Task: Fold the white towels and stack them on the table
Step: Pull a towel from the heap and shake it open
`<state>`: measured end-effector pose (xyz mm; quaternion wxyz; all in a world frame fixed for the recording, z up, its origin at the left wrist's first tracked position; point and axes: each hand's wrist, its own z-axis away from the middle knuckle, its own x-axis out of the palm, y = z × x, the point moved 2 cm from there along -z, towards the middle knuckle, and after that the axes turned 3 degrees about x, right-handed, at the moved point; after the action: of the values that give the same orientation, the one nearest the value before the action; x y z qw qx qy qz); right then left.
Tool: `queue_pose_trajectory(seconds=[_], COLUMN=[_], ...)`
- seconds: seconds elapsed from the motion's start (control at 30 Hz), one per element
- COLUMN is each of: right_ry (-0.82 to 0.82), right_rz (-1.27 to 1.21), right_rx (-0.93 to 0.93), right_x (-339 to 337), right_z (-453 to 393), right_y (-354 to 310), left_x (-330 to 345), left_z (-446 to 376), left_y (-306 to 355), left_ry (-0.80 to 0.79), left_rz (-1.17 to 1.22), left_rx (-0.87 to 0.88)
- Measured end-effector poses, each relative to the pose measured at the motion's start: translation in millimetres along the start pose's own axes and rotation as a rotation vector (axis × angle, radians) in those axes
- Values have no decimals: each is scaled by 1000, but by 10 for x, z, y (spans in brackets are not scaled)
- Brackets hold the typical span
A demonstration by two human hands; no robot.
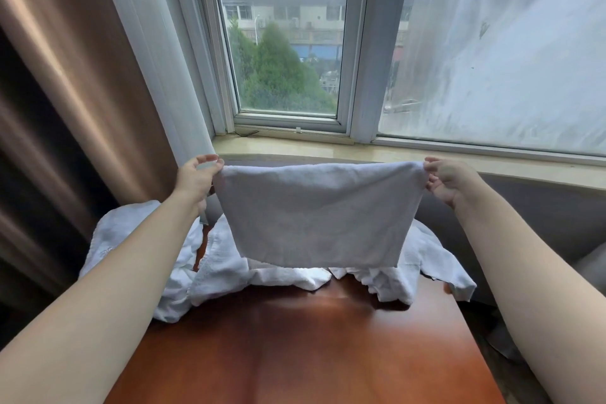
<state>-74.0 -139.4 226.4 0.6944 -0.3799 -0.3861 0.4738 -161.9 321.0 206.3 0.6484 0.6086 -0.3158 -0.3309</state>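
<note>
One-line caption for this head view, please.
Left hand and right hand pinch the top corners of a white towel, hanging above unfolded towels on a wooden table.

White towel point(319, 216), reddish-brown table point(305, 354), brown curtain point(75, 75)

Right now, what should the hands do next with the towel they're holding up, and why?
Probably lower it flat onto the bare table. The left hand and right hand pinch the towel by its top corners, so it hangs spread in the air above the unfolded pile, and nothing is folded yet.
</note>
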Motion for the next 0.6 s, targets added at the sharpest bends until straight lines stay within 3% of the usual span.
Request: queue_pose_trajectory(seconds=[0.1, 0.33, 0.5, 0.6], right_ry=[-96, -79, -59, -168], right_rz=[89, 406, 330, 296], right_rx=[2, -200, -314, -376], right_x=[26, -56, -20, -10], right_z=[29, -39, -58, -41], right_y=[-6, 10, -80, -109], left_x=[30, -33, 11, -16], left_z=[9, -21, -30, -14], left_y=[14, 38, 61, 88], left_ry=[-8, -3, -10, 13], left_rz=[24, 96, 38, -70], left_rx=[6, 45, 141, 223])
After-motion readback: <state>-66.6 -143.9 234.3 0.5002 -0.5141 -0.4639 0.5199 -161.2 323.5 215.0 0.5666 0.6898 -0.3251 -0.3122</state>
